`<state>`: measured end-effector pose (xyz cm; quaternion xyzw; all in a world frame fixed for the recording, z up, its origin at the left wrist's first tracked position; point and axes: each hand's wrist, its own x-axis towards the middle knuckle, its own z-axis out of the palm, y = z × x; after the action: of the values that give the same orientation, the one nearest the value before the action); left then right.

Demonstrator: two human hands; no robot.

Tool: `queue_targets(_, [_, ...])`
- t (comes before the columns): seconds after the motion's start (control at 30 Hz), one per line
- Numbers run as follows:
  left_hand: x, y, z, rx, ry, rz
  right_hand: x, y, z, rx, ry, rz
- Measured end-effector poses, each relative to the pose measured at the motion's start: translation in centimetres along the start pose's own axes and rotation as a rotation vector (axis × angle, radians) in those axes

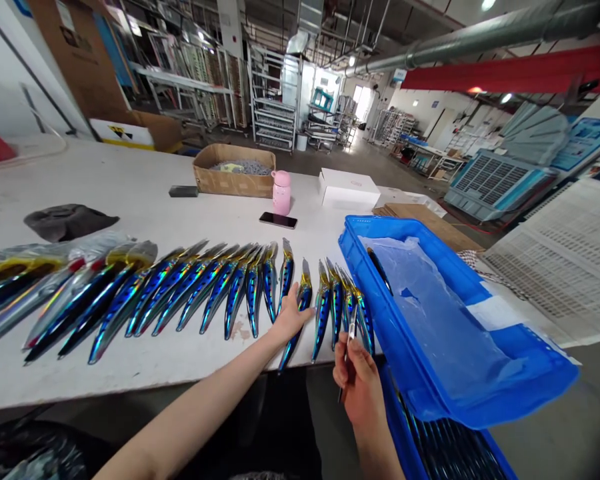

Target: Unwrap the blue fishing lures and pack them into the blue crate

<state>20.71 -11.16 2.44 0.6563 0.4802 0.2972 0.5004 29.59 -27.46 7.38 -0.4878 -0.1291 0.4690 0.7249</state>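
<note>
A long row of blue, glittering fishing lures (237, 287) with yellow heads lies along the table's front. My left hand (287, 319) is over one fishing lure (306, 288), its thumb and a finger closed on either side of that lure's body. In my right hand (357, 370) is a slim metal craft knife (351, 328), held upright between thumb and fingers; its exact tip is hard to make out. This hand is just in front of the rightmost lures (336, 293), beside the blue crate.
A blue crate (375, 313) lined with translucent plastic stands at right, above another crate (490, 447) of dark lures. Behind the row are a phone (279, 220), pink bottle (281, 193), cardboard tray (230, 181), white box (349, 190) and dark cloth (67, 221).
</note>
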Motion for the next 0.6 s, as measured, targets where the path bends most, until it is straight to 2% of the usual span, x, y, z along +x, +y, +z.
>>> queue_targets(0.07, [1.8,0.3,1.5,0.158,0.009,-0.031,-0.3,-0.4,-1.1,-0.005,0.040,-0.024])
queue_targets(0.13, [2.8,0.5,2.8,0.225,0.006,-0.032,-0.5,-0.9,-2.0,-0.019,0.065,-0.040])
queue_targets(0.3, [3.3,1.2,4.5,0.361,0.022,-0.043,-0.3,-0.8,-3.8,-0.054,0.076,-0.057])
queue_targets(0.4, [3.3,1.4,4.0,0.414,0.034,0.019,0.0,-0.7,-4.5,-0.065,0.086,-0.067])
queue_targets(0.5, [4.2,1.3,2.1,0.454,0.097,0.134,0.1,-0.8,-4.8,-0.064,0.099,-0.070])
queue_targets(0.6, [5.9,0.8,0.2,0.458,0.195,0.167,0.0,-0.8,-4.6,-0.042,0.085,-0.038])
